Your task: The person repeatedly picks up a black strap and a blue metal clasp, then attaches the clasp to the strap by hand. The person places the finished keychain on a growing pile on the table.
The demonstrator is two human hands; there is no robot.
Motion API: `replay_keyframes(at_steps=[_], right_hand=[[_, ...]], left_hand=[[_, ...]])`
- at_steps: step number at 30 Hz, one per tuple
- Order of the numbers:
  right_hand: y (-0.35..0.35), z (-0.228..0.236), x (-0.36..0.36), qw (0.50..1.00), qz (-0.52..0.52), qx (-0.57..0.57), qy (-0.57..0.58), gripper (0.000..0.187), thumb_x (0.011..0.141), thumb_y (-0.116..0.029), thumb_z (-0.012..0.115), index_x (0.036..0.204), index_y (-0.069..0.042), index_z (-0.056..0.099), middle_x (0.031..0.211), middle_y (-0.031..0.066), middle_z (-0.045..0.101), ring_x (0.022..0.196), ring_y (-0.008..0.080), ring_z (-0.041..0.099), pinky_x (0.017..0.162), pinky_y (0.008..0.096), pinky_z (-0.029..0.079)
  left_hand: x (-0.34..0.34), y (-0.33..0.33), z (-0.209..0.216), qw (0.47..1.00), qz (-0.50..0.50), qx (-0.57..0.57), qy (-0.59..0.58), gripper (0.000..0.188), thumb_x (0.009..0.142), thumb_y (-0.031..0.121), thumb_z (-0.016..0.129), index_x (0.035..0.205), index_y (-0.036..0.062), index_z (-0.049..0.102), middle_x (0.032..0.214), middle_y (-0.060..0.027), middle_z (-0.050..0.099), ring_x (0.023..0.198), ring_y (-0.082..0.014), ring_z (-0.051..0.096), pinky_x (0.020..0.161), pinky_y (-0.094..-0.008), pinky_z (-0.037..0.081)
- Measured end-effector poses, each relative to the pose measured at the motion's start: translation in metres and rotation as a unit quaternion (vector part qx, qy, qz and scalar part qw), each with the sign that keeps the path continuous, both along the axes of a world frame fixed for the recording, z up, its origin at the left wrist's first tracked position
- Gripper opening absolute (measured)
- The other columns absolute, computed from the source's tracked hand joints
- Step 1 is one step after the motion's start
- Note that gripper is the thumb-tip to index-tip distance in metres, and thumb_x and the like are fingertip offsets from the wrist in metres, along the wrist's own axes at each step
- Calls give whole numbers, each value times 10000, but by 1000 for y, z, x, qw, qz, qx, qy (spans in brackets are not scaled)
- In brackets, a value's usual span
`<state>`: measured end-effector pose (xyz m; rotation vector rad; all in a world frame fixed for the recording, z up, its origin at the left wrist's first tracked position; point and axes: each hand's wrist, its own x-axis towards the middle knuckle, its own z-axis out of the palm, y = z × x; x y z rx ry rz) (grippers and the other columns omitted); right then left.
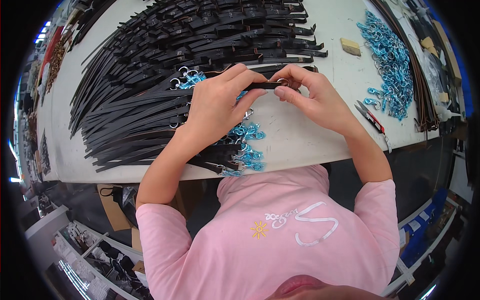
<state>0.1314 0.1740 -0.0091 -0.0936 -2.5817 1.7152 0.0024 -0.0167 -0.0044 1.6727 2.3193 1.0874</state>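
Between my two hands is the end of a black leather strap (270,85), held above the table. My left hand (220,95) pinches the strap between thumb and fingertips. At the strap's tip, my right hand (310,95) is closed with thumb and forefinger about a metal ring (283,81). Under and beside my left hand lie several black straps with metal clasps wrapped in blue film (248,132) at their ends. A large layered stack of black straps (200,37) spreads over the table behind my hands.
A heap of blue-wrapped metal clasps (387,60) lies at the right of the white table (295,142). Near it are red-handled snips (371,119) and a small yellowish block (350,47). Brown strips (425,112) hang along the table's right edge.
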Motion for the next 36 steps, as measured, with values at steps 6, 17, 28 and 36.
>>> replay_keyframes(at_steps=[6, 17, 28, 36], right_hand=[[1, -4, 0, 999, -6, -46, -15, 195, 989, -133, 624, 1110, 20, 612, 864, 16, 603, 800, 93, 570, 741, 243, 479], [27, 0, 16, 987, 12, -155, -39, 165, 988, -174, 654, 1073, -37, 617, 830, -35, 579, 766, 45, 527, 700, 206, 441], [40, -9, 35, 989, -17, -136, -47, 156, 1003, -185, 633, 1067, -46, 604, 786, -56, 532, 722, 32, 470, 660, 202, 390], [38, -11, 37, 995, -15, -92, -44, 163, 1016, -177, 605, 1100, -38, 591, 744, -67, 487, 689, 23, 408, 625, 211, 335]], left_hand=[[2, 4, -1, 999, 0, 14, -47, 208, 849, 81, 765, 1053, 49, 743, 775, -39, 584, 580, -128, 503, 509, -260, 382], [18, 13, 8, 999, 8, 17, 30, 222, 858, 114, 771, 1074, 76, 737, 782, -45, 601, 599, -185, 571, 530, -301, 446], [34, 32, 1, 998, 3, -1, 60, 187, 869, 165, 762, 1039, 94, 734, 748, -38, 599, 563, -222, 602, 499, -339, 472], [35, 31, -6, 998, -1, 9, 61, 237, 853, 103, 779, 1088, 86, 751, 732, -56, 580, 547, -180, 518, 499, -302, 407]])
